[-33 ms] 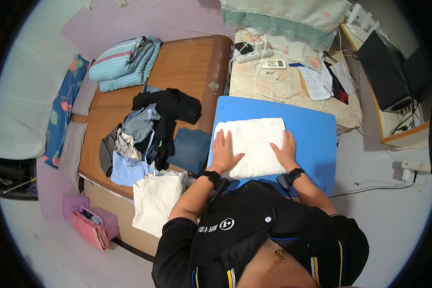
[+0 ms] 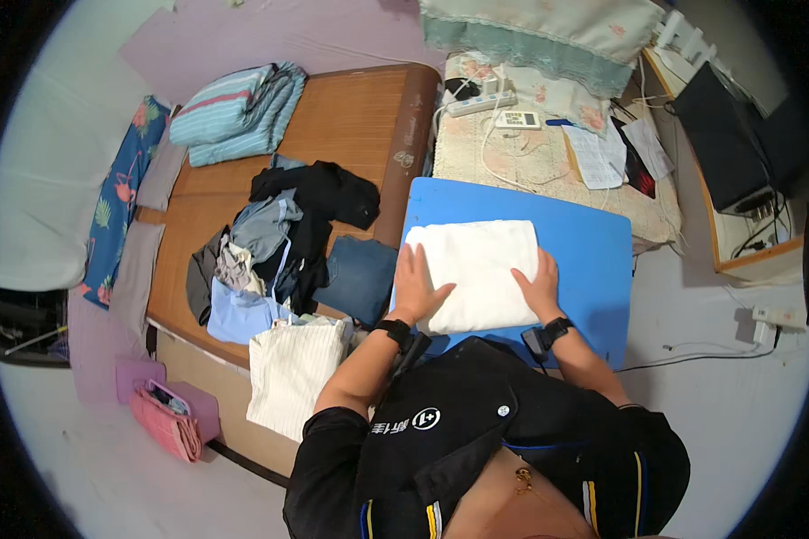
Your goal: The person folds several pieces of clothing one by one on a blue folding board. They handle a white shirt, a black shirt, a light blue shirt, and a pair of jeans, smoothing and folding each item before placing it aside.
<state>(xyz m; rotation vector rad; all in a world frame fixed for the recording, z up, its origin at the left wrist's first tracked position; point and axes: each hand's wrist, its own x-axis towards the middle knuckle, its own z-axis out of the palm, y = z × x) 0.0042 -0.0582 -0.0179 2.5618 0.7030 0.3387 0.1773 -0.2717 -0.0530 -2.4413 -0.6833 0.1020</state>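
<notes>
A white folded cloth (image 2: pixel 476 269), roughly square with its layers stacked flat, lies on the blue tabletop (image 2: pixel 589 269) before me. My left hand (image 2: pixel 416 283) rests along its left edge, thumb stretched inward over the fabric and fingers pointing away from me. At the opposite edge is my right hand (image 2: pixel 539 285), its thumb on the cloth and its fingers extended along the side. Both hands are open and touch the cloth without gripping it. A dark band with a small device is on each wrist.
Left of the table, a bed (image 2: pixel 360 117) holds a heap of loose clothes (image 2: pixel 270 234), folded jeans (image 2: pixel 358 278), a striped cream garment (image 2: pixel 292 373) and a striped blue quilt (image 2: pixel 234 112). Beyond are a power strip (image 2: pixel 481 103) and papers (image 2: pixel 596 154). A black monitor (image 2: pixel 724 139) stands right.
The whole view has shifted very slightly. Both hands stay at the two side edges of the white folded cloth, with hardly any movement.
</notes>
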